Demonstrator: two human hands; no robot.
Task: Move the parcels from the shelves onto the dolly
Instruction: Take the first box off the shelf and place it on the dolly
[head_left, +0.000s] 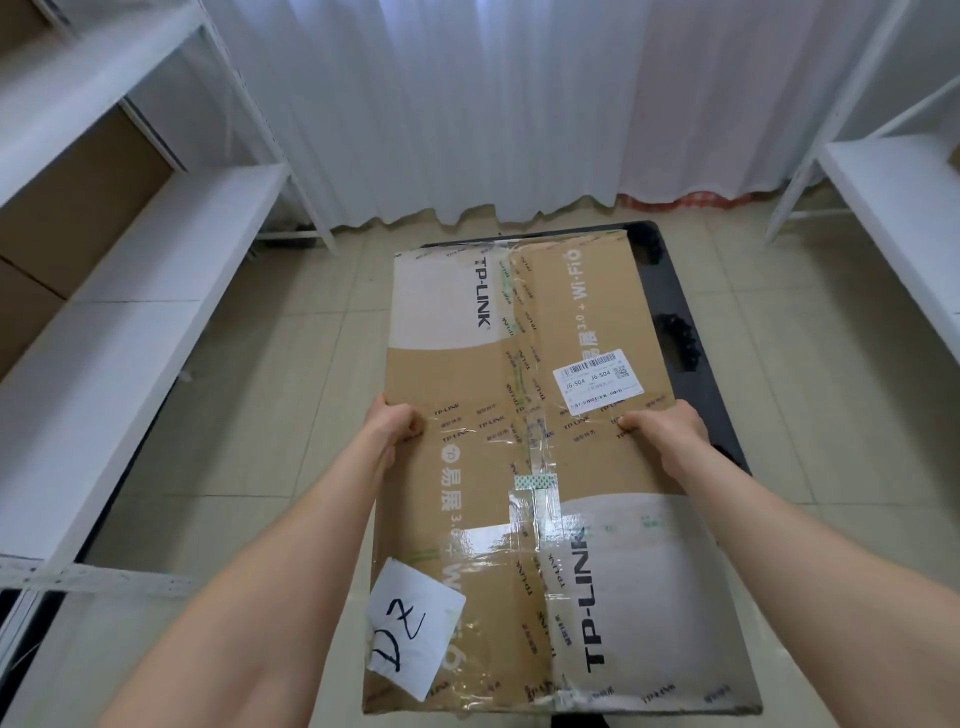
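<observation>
Since that big taped brown cardboard parcel (467, 483) mid-frame looks stiff but slick, left hand (397, 423) and right hand (662, 428) clamp opposite edges.

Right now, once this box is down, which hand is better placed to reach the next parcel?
Probably left. The left hand grips the box on the side facing the left shelf, where brown parcels show. The right hand grips the opposite edge, farther from them.
</observation>
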